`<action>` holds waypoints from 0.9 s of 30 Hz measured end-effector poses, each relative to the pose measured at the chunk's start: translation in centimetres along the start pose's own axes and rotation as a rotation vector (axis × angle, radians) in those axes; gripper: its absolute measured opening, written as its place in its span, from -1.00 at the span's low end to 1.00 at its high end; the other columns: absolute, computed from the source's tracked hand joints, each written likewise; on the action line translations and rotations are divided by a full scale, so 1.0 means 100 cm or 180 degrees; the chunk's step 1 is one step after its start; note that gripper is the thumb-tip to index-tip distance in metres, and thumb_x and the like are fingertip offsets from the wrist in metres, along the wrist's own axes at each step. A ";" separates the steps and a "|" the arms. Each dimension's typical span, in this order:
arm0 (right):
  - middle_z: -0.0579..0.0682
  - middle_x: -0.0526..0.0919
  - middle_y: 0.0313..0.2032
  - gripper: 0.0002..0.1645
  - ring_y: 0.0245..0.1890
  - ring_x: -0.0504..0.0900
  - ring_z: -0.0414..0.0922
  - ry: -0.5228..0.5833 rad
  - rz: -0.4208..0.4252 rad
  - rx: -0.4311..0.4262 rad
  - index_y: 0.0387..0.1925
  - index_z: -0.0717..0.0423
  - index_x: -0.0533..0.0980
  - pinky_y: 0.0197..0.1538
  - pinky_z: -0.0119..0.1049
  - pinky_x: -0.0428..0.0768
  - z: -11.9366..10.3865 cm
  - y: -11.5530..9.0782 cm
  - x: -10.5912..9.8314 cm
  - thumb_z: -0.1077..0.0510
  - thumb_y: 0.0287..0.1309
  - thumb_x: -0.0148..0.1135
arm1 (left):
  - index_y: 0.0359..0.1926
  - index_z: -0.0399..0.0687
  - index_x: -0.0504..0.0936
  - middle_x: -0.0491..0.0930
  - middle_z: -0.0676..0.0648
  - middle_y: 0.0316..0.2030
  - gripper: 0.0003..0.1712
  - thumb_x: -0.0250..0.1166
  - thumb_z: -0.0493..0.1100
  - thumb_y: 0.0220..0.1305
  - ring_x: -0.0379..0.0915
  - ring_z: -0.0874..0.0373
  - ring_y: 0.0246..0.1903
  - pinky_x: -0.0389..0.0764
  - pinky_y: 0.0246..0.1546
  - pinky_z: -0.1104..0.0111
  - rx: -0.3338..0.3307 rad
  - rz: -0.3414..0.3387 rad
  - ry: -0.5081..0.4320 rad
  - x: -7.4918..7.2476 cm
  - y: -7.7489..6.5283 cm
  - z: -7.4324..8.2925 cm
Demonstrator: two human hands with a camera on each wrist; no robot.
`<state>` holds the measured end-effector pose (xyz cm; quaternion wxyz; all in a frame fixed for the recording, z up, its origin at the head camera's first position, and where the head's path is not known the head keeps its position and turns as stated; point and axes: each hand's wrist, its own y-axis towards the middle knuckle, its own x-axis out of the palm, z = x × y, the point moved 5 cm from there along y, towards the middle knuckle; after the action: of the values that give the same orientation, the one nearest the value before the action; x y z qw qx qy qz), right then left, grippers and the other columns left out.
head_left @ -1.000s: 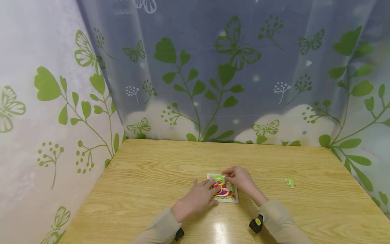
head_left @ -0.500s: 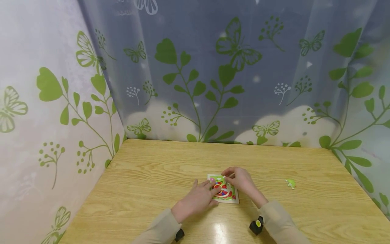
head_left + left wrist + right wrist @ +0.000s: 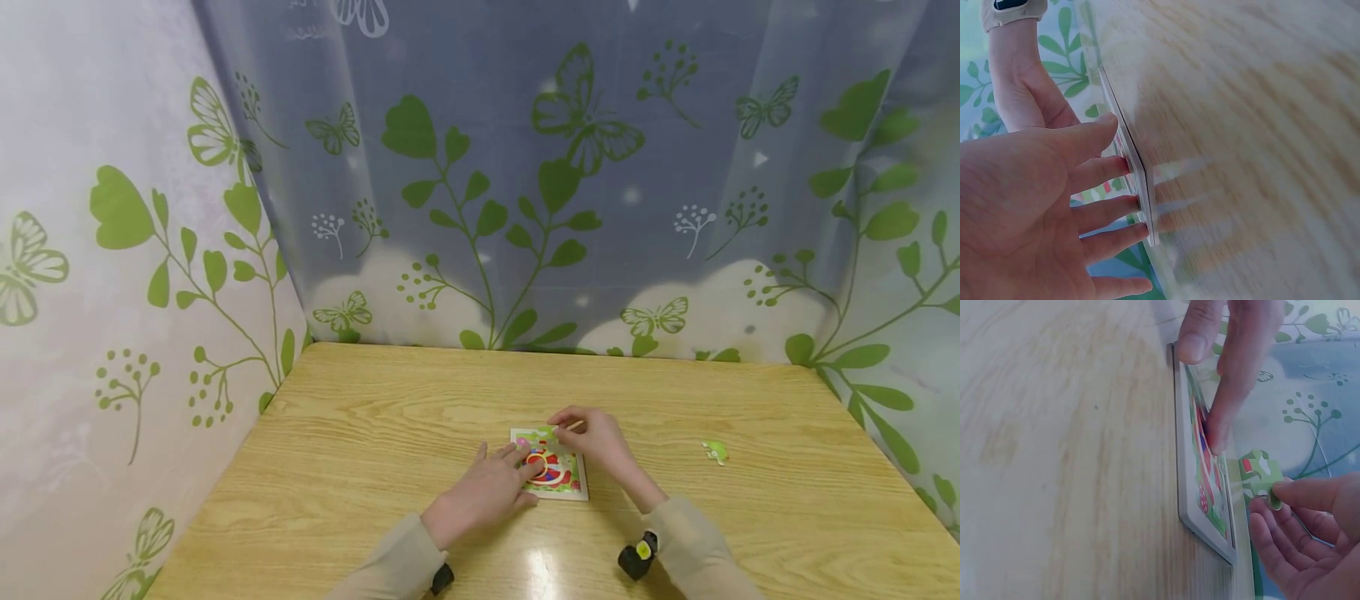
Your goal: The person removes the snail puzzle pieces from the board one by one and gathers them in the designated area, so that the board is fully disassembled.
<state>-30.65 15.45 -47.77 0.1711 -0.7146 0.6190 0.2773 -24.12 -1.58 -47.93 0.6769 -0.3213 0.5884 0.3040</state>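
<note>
A small jigsaw puzzle [image 3: 567, 482] in a pale tray frame lies on the table, printed in green, red and blue. My left hand [image 3: 487, 490] rests across its left side with fingers spread and fairly straight; in the left wrist view the fingertips [image 3: 1127, 205] meet the board's edge and face. Over the puzzle's far right corner, my right hand [image 3: 597, 437] pinches a green puzzle piece [image 3: 1262, 477] between thumb and fingers. That piece shows a red patch and white marks, and is held up off the board in the right wrist view. The left hand hides part of the picture.
Another loose green puzzle piece [image 3: 716, 452] lies on the table to the right of the puzzle. The wooden table [image 3: 360, 400] meets a patterned curtain [image 3: 480, 208] at its back edge, with more patterned cloth along the left and right sides.
My right hand has shifted slightly up and to the right with the pinched piece. The left hand stays in place on the puzzle, and the loose piece has not moved.
</note>
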 end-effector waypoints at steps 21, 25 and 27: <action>0.18 0.74 -0.14 -0.76 -0.29 0.72 -0.10 0.0586 0.0012 0.0284 -0.06 0.33 0.67 -0.24 -0.34 0.74 0.020 -0.014 -0.023 0.28 0.28 0.33 | 0.47 0.17 0.39 0.27 -0.07 0.49 -0.36 0.17 0.17 0.46 0.22 -0.04 0.46 0.29 0.38 -0.19 0.0001 -0.0011 -0.0047 -0.001 0.000 -0.001; 0.18 0.72 -0.16 -0.75 -0.31 0.72 -0.12 0.0613 0.0019 0.0292 -0.04 0.36 0.65 -0.24 -0.34 0.73 0.024 -0.016 -0.029 0.30 0.29 0.31 | 0.47 0.16 0.39 0.26 -0.08 0.50 -0.36 0.17 0.17 0.46 0.21 -0.04 0.46 0.27 0.39 -0.20 0.0000 -0.0019 -0.0067 -0.001 0.000 -0.001; 0.19 0.72 -0.16 -0.74 -0.31 0.72 -0.12 0.0626 0.0027 0.0289 -0.03 0.37 0.65 -0.24 -0.33 0.74 0.026 -0.017 -0.032 0.30 0.29 0.31 | 0.47 0.15 0.39 0.27 -0.08 0.49 -0.36 0.17 0.16 0.46 0.21 -0.05 0.46 0.27 0.39 -0.20 0.0006 -0.0013 -0.0080 -0.001 0.000 -0.001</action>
<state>-29.70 19.82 -48.04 0.1406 -0.7273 0.6477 0.1782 -24.14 -1.66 -47.86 0.6851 -0.3181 0.5795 0.3061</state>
